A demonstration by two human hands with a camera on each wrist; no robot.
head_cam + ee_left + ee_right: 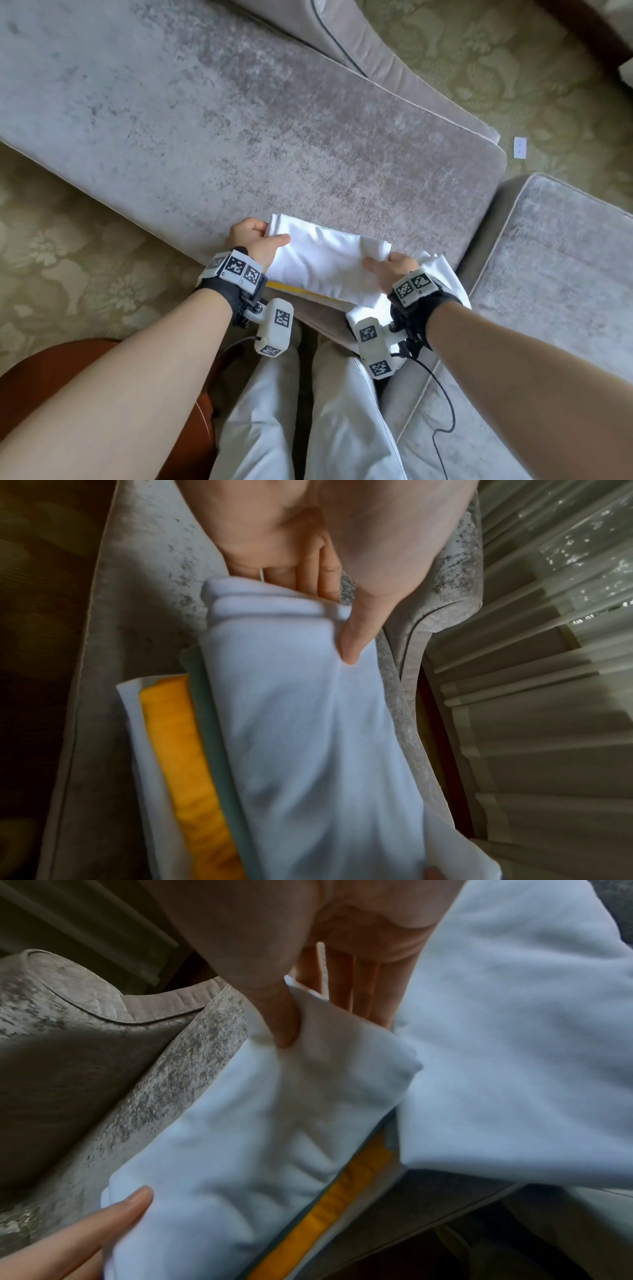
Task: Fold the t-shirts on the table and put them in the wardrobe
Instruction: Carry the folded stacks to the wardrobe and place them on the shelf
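A folded white t-shirt (322, 260) (308, 737) (246, 1137) tops a small stack at the near edge of the grey cushion (205, 120). Under it lie a thin green layer (219, 750), a yellow t-shirt (294, 290) (185, 764) (346, 1185) and more white cloth. My left hand (257, 240) (329, 610) pinches the white shirt's left end, thumb on top and fingers beneath. My right hand (394, 265) (315, 1020) pinches its right end the same way. Another white t-shirt (442, 284) (514, 1042) lies loose under my right wrist.
A second grey cushion (565, 267) sits at the right, a padded backrest (359, 44) beyond. Patterned green carpet (68, 267) surrounds them, with a small white tag (520, 147) on it. A brown wooden piece (51, 377) is at lower left. My legs in pale trousers (308, 411) stand below.
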